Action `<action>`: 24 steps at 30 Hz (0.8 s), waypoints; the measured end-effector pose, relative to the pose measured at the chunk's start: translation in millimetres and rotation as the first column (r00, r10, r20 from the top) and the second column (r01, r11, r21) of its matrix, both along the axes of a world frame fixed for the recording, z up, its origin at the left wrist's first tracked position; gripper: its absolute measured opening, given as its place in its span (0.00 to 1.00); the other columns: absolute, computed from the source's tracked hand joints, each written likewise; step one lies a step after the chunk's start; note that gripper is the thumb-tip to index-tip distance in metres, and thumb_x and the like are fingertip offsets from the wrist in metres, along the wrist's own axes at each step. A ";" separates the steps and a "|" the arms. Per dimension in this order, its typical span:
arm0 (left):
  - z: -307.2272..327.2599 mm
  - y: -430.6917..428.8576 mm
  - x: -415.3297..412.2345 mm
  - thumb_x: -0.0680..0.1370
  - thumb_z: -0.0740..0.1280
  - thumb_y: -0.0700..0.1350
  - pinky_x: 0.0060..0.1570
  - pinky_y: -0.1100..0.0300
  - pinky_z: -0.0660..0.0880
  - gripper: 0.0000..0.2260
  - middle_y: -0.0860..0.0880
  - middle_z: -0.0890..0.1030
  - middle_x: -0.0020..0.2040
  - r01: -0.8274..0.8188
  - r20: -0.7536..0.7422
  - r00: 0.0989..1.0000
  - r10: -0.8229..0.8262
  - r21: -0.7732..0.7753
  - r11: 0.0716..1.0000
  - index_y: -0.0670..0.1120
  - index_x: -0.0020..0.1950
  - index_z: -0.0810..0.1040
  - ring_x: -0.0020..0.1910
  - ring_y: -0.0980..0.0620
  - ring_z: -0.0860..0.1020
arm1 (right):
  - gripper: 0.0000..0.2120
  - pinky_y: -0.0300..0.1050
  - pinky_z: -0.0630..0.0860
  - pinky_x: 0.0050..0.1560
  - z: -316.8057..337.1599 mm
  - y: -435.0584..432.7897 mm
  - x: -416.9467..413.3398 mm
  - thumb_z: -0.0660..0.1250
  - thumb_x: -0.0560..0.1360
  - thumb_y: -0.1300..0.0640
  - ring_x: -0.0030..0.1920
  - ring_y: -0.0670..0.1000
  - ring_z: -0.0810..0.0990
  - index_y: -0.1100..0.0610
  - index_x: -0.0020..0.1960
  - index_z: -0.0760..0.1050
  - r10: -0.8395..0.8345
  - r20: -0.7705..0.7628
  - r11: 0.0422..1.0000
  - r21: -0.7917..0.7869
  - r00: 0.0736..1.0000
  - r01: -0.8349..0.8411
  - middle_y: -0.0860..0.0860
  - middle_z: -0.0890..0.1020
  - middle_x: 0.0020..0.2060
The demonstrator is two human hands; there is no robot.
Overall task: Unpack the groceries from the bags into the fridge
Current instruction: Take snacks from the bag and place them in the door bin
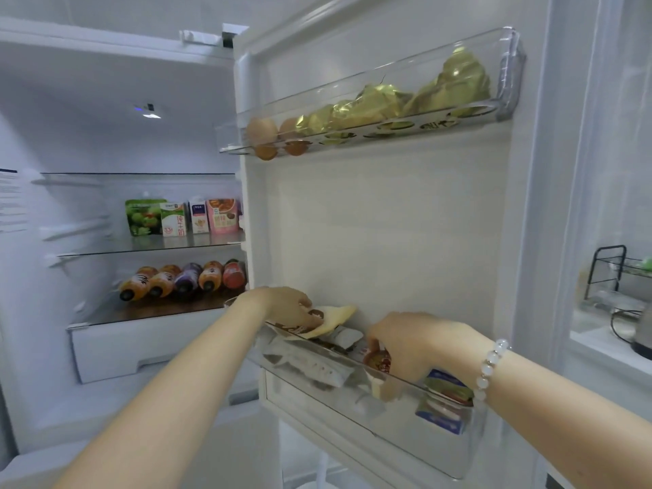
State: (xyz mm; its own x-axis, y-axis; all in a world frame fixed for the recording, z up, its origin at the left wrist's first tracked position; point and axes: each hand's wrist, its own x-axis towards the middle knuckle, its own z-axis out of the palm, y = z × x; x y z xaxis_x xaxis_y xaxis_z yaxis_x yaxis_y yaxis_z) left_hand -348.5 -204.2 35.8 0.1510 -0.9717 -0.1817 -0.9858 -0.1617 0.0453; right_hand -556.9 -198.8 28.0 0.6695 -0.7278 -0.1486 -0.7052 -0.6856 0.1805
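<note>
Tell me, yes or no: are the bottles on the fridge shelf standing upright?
No: the five bottles lie on their sides in a row on the lower shelf, caps pointing outward.

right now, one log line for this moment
stage: loading lower door bin | left hand: holding yellow packet | right hand: among packets in bin

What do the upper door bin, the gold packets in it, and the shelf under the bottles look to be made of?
Upper door bin: clear, glossy hard plastic; its contents show through the front wall. Gold packets: probably metallic foil or foil-coated film, being crinkled and shiny with sharp highlights. Shelf under the bottles: probably glass; its surface is glossy and mirrors the bottles.
</note>
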 end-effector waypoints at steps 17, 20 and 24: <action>-14.3 -7.2 -13.0 0.72 0.61 0.68 0.67 0.53 0.62 0.38 0.47 0.61 0.74 -0.034 0.013 0.999 0.034 -0.018 0.999 0.51 0.76 0.57 0.71 0.45 0.63 | 0.31 0.42 0.70 0.38 -11.7 -6.3 -11.3 0.74 0.66 0.40 0.51 0.55 0.78 0.57 0.61 0.73 -0.057 -0.060 0.998 0.003 0.997 0.058 0.53 0.77 0.55; -18.9 -3.8 -10.2 0.71 0.64 0.66 0.65 0.52 0.63 0.39 0.47 0.59 0.73 -0.057 -0.068 0.997 0.049 -0.120 0.991 0.49 0.76 0.57 0.71 0.44 0.62 | 0.31 0.44 0.73 0.42 -14.0 -5.5 -9.4 0.74 0.66 0.40 0.52 0.55 0.78 0.58 0.61 0.73 -0.056 -0.068 0.998 0.003 0.996 0.057 0.54 0.78 0.55; -21.4 1.2 -9.7 0.73 0.64 0.63 0.65 0.54 0.64 0.35 0.46 0.61 0.72 -0.042 -0.129 0.992 0.016 -0.202 0.978 0.49 0.74 0.60 0.70 0.45 0.63 | 0.34 0.45 0.75 0.49 -14.4 -4.5 -7.5 0.74 0.65 0.39 0.54 0.56 0.77 0.57 0.63 0.72 -0.038 -0.069 0.999 0.018 0.997 0.039 0.53 0.77 0.56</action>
